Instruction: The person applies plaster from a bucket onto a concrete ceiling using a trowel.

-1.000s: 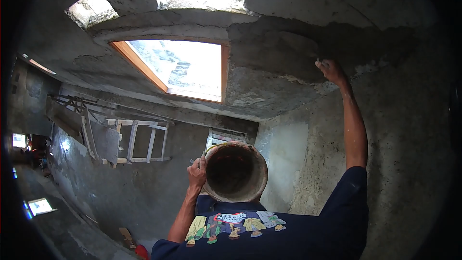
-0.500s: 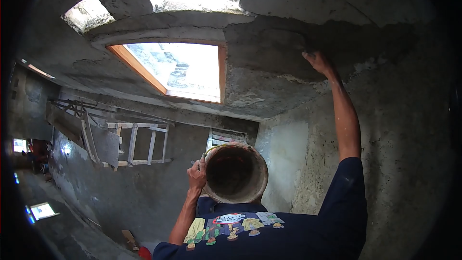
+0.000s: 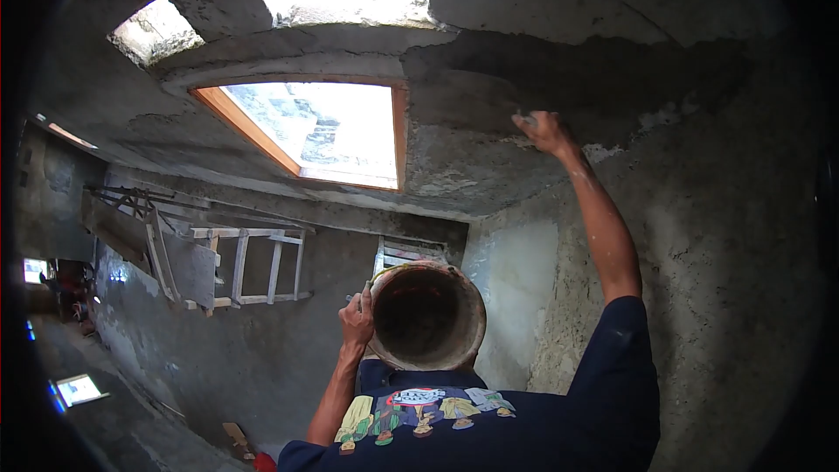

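Observation:
My right hand (image 3: 544, 131) is raised to the wall, closed round the grey grip of what looks like a trowel (image 3: 522, 115). Its blade hardly stands out from the dark, wet plaster (image 3: 603, 79) around it. At chest height, my left hand (image 3: 357, 322) is closed at the left rim of a round, plaster-stained bucket (image 3: 479, 315). A small grey piece shows by its fingers; I cannot make out what it is. The bucket's mouth faces the camera, and its inside is dark.
Left of the wet patch is a wood-framed window opening (image 3: 402, 135), with bright openings above it. A wooden frame like a ladder or scaffold (image 3: 243, 267) stands to the left. A rough plastered wall (image 3: 699, 280) rises on the right.
My right hand has moved left and slightly down across the wall, its tool shifting with it. My left hand and the bucket stay nearly where they were.

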Demonstrator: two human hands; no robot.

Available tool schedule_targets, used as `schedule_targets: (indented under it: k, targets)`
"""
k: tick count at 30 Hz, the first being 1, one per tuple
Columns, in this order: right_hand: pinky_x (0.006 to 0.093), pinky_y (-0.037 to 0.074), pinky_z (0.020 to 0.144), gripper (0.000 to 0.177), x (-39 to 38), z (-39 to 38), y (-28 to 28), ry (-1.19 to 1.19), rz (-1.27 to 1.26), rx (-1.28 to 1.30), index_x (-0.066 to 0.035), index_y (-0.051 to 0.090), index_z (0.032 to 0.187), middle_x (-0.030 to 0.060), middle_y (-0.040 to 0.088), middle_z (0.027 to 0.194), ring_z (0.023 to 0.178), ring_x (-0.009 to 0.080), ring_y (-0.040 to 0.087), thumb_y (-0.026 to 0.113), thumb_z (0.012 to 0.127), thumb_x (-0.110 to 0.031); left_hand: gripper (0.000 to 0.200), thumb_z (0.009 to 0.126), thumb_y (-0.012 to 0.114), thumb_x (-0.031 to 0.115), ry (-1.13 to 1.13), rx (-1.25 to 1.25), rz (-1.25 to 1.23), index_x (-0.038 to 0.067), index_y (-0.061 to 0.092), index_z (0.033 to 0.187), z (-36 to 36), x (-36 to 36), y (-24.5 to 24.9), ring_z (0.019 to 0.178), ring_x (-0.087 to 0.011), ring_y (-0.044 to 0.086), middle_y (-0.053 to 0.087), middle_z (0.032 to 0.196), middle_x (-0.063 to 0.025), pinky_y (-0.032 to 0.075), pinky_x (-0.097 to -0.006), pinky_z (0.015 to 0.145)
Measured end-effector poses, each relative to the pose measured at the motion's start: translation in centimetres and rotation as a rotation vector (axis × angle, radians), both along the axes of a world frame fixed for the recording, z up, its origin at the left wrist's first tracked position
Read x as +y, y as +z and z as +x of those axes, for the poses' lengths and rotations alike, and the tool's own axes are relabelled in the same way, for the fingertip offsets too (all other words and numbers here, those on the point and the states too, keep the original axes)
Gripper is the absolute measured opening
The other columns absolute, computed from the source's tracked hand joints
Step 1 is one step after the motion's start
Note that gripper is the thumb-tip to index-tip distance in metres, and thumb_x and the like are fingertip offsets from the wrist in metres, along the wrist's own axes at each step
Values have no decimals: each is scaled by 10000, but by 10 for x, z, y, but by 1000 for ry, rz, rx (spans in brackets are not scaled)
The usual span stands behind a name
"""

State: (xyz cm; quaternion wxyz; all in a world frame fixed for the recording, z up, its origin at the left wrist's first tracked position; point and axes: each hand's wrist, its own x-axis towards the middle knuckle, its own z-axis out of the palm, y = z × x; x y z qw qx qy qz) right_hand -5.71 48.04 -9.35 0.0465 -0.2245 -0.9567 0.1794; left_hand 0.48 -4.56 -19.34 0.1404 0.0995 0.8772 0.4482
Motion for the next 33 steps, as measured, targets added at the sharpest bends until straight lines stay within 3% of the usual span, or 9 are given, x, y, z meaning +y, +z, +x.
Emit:
schedule_targets:
  k: [6, 9, 12, 19, 25, 27, 29, 30, 33]
  targets:
    - [463, 466, 689, 660, -17, -50, 0, -50, -17, 3, 60, 628, 855, 281, 605, 766, 840, 453, 605, 542, 845, -594, 391, 967, 475, 320, 12, -14, -23, -10, 552, 772, 1, 0, 4, 612, -470, 515, 528, 656, -263, 394, -471, 518]
    - [446, 461, 677, 649, 4, -50, -2, -19, 52, 79, 61, 620, 834, 257, 571, 698, 758, 378, 639, 545, 852, -583, 392, 968, 474, 320, 33, -3, -27, -11, 550, 772, 2, 0, 4, 615, -474, 510, 525, 655, -264, 394, -470, 516]
    - [375, 423, 595, 590, 15, -44, 1, -28, -147, 145, 75, 596, 787, 127, 431, 576, 623, 135, 404, 598, 864, -510, 400, 969, 472, 323, 20, -33, -22, -11, 542, 760, 2, 0, 4, 618, -478, 506, 520, 651, -263, 392, -467, 512]
    - [377, 399, 530, 571, 47, -14, 4, -12, -77, 186, 75, 584, 750, 109, 402, 528, 615, 82, 400, 622, 863, -483, 413, 968, 479, 321, 29, -9, -2, -24, 542, 751, 3, -2, 2, 550, -433, 462, 486, 628, -249, 382, -447, 508]
    - [369, 417, 551, 573, 62, 17, 26, -121, -23, -48, 56, 604, 777, 132, 515, 557, 608, 88, 465, 565, 892, -504, 413, 965, 485, 325, 24, 1, -11, -26, 547, 756, 3, -3, -1, 529, -412, 444, 491, 627, -248, 382, -446, 510]
    - [368, 424, 568, 572, 64, 31, 26, -106, -65, -71, 50, 605, 780, 138, 531, 576, 609, 98, 481, 551, 900, -507, 410, 969, 461, 333, 10, 16, -15, -4, 536, 748, 2, -2, -1, 625, -477, 517, 531, 656, -260, 382, -489, 521]
    - [377, 432, 598, 562, 61, 47, 19, -14, 15, 149, 42, 596, 783, 147, 548, 621, 607, 157, 523, 538, 906, -503, 407, 969, 462, 329, 18, 1, -16, -4, 534, 746, 2, -3, -1, 623, -477, 514, 528, 654, -259, 379, -489, 518]
    - [388, 445, 635, 553, 44, 52, 40, -74, 34, -34, 36, 602, 805, 178, 578, 673, 644, 226, 583, 542, 900, -506, 404, 970, 463, 325, 28, -16, -20, -3, 533, 744, 2, -2, -1, 620, -477, 511, 525, 652, -258, 375, -489, 515]
    - [389, 450, 647, 549, 34, 62, 33, 28, 30, 40, 33, 604, 829, 199, 599, 713, 671, 302, 603, 541, 897, -508, 402, 971, 466, 320, 14, -4, -2, -2, 533, 740, 1, 0, 2, 618, -474, 508, 518, 646, -256, 372, -486, 509]
